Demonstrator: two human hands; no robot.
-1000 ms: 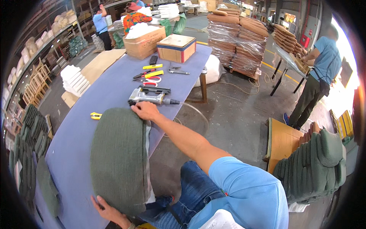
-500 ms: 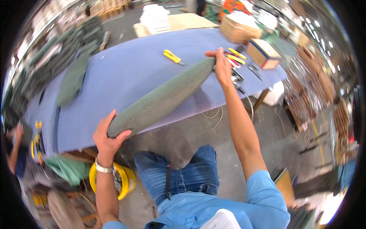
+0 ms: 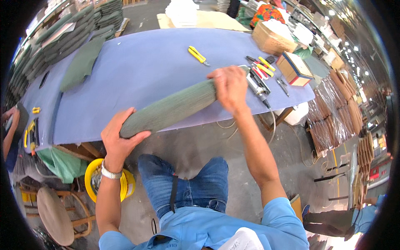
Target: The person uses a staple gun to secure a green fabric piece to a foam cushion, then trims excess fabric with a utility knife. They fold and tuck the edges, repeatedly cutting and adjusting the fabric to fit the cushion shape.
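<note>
A long padded cushion [image 3: 175,107], covered in green-grey fabric, is held tilted on its edge above the near side of the blue-covered table [image 3: 137,54]. My left hand [image 3: 121,132] grips its left end, thumb on the near side and fingers behind. Over the far right part of the cushion, my right hand [image 3: 230,87] is closed round the upper edge. Just right of that hand lies a silver hand tool with a hose [image 3: 257,86]. Beyond the cushion sits a yellow-handled cutter [image 3: 196,55].
Yellow and red-handled tools [image 3: 262,68] and a small box [image 3: 294,68] lie at the table's right. Another green pad [image 3: 83,62] rests at the left, before stacked pads [image 3: 68,37]. A yellow bucket [image 3: 129,183] stands below. A co-worker's arm [image 3: 11,129] shows far left.
My right hand has moved from the cushion's far right tip inward and now wraps over its upper edge. The left hand keeps its grip. The whole view has shifted slightly.
</note>
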